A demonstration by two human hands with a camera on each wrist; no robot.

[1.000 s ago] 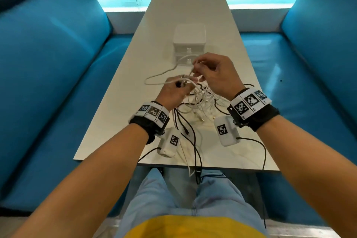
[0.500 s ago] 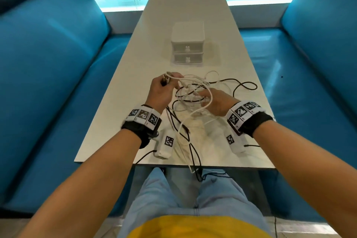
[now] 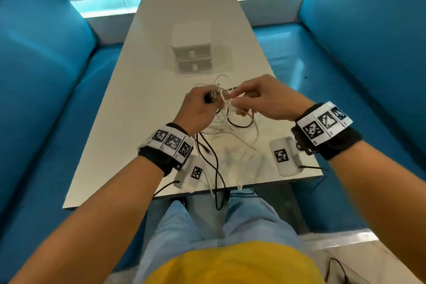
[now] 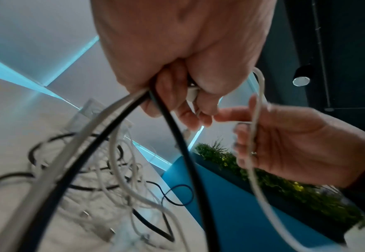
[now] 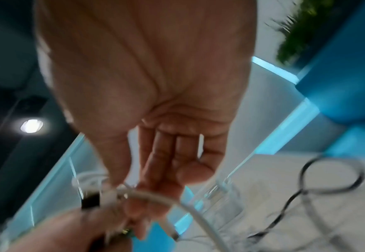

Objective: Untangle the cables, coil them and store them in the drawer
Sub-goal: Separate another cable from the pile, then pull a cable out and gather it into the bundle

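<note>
Left hand (image 3: pixel 197 108) fisted round white and black cables (image 3: pixel 232 122), frame centre, raised over table (image 3: pixel 129 122). Right hand (image 3: pixel 265 99) pinches a white cable (image 4: pixel 256 136) with thumb and forefinger, other fingers loosely curled. Tangle lies on table below. Drawer box (image 3: pixel 191 49) upper centre, both drawers closed.

Landmark: drawer unit (image 3: pixel 191 50), standing at mid-table. The table (image 3: pixel 143 90) surface to its left, right and far side is bare and passable. On its near side, the tangle of cables (image 3: pixel 232 127) covers the surface, with strands trailing over the near table edge. Both hands, the left hand (image 3: pixel 199 108) and the right hand (image 3: pixel 265 99), are raised above the tangle, blocking the near approach.
</note>
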